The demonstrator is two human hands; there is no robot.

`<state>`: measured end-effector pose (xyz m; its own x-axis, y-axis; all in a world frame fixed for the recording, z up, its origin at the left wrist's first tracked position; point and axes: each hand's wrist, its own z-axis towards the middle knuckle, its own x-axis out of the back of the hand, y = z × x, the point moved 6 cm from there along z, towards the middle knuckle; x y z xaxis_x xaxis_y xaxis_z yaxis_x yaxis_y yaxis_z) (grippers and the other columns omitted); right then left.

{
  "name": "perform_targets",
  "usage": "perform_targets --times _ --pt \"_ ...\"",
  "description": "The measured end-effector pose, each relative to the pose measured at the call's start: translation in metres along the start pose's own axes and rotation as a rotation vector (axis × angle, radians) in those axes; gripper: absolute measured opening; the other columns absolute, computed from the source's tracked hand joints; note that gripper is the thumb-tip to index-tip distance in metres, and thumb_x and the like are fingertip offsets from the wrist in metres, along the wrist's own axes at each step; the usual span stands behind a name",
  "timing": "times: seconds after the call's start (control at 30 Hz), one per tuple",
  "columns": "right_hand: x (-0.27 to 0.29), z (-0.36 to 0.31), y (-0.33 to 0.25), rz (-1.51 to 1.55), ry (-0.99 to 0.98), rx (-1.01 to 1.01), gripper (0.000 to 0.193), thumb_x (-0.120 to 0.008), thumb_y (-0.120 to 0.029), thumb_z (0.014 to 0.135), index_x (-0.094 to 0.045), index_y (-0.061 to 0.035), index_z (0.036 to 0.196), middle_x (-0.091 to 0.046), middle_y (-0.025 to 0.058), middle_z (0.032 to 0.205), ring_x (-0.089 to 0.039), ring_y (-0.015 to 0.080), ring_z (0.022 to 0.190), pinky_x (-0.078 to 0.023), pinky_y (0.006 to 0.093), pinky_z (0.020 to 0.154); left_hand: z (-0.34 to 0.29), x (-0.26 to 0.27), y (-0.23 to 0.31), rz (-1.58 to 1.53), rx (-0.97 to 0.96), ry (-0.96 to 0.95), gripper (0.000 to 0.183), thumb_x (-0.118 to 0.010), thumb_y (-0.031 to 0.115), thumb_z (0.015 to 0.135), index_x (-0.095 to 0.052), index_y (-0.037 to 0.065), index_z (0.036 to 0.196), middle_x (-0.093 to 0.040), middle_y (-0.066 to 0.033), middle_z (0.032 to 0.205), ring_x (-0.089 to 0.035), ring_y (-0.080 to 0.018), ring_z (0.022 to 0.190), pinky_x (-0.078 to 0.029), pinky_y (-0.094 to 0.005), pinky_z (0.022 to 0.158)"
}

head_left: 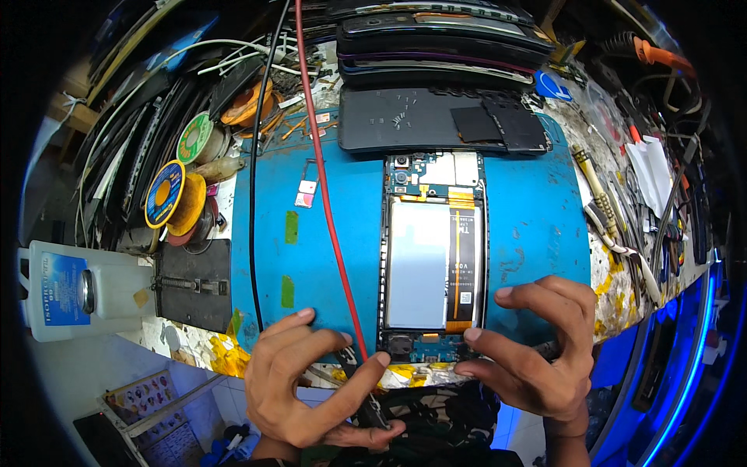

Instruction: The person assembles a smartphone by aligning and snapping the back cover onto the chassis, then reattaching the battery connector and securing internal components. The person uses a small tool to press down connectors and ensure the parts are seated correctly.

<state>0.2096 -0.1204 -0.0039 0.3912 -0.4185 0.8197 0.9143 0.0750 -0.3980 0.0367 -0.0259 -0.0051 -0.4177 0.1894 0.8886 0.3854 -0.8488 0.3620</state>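
Note:
An opened phone [426, 265] lies upright on a blue work mat [529, 210], its battery [419, 268], upper circuit board [443, 169] and small lower board [437, 348] bare. My left hand [311, 381] is closed on a dark narrow piece [369, 406] whose kind I cannot make out; the thumb tip is at the phone's lower left corner. My right hand [537, 338] is bent around the phone's lower right corner, with index finger and thumb on either side of it. A red cable [323, 171] and a black cable [257, 156] cross the mat, the red one reaching my left hand.
Beyond the phone, a dark back cover [412, 121] carries small screws and a black plate. Phones [443, 50] are stacked behind it. Solder spools [167, 194] and a fluid bottle [58, 292] stand left. A SIM tray [307, 187] lies on the mat; hand tools [599, 187] lie right.

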Motion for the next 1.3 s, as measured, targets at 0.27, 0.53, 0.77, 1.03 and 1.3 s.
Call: perform_targets --times 0.27,0.53,0.77,1.03,1.3 --pt "-0.005 0.007 -0.011 -0.052 -0.073 0.057 0.031 -0.075 -0.047 0.072 -0.074 -0.0285 0.097 -0.061 0.0011 0.117 -0.051 0.0196 0.097 -0.037 0.0362 0.076 -0.001 -0.003 -0.001 -0.03 -0.056 -0.001 0.04 -0.078 0.054 0.067 -0.075 0.03 0.099 -0.055 -0.0028 0.101 -0.055 -0.0204 0.094 -0.052 -0.0446 0.089" --pt "-0.011 0.002 -0.017 -0.23 -0.073 0.112 0.028 -0.064 -0.053 0.083 -0.071 -0.0344 0.103 -0.059 -0.004 0.117 -0.046 0.0146 0.099 -0.036 0.0345 0.08 -0.001 -0.009 0.003 0.01 -0.067 -0.07 0.054 -0.08 0.061 0.064 -0.071 0.03 0.107 -0.051 -0.0057 0.099 -0.053 -0.0219 0.09 -0.046 -0.0505 0.092" --pt "-0.007 0.002 -0.015 -0.276 -0.075 0.161 0.027 -0.059 -0.054 0.089 -0.07 -0.0373 0.108 -0.056 -0.009 0.117 -0.043 0.0131 0.098 -0.036 0.0298 0.078 0.001 -0.008 0.004 0.035 -0.064 -0.081 0.055 -0.079 0.063 0.064 -0.072 0.029 0.107 -0.049 -0.0056 0.097 -0.052 -0.0225 0.089 -0.046 -0.0503 0.091" --pt "-0.005 -0.001 -0.019 -0.374 -0.084 0.205 0.029 -0.056 -0.056 0.09 -0.07 -0.0369 0.106 -0.055 -0.0099 0.115 -0.041 0.0129 0.097 -0.035 0.0291 0.077 0.002 -0.008 0.004 0.04 -0.07 -0.113 0.054 -0.079 0.061 0.066 -0.072 0.028 0.108 -0.048 -0.0059 0.098 -0.051 -0.0221 0.09 -0.047 -0.0501 0.091" --pt "-0.005 0.002 -0.018 -0.281 -0.076 0.18 0.032 -0.054 -0.059 0.089 -0.069 -0.036 0.106 -0.054 -0.0107 0.114 -0.043 0.0132 0.096 -0.035 0.0287 0.074 0.001 -0.007 0.005 0.042 -0.058 -0.086 0.055 -0.08 0.06 0.064 -0.072 0.028 0.109 -0.048 -0.0054 0.098 -0.051 -0.0223 0.09 -0.047 -0.0492 0.091"
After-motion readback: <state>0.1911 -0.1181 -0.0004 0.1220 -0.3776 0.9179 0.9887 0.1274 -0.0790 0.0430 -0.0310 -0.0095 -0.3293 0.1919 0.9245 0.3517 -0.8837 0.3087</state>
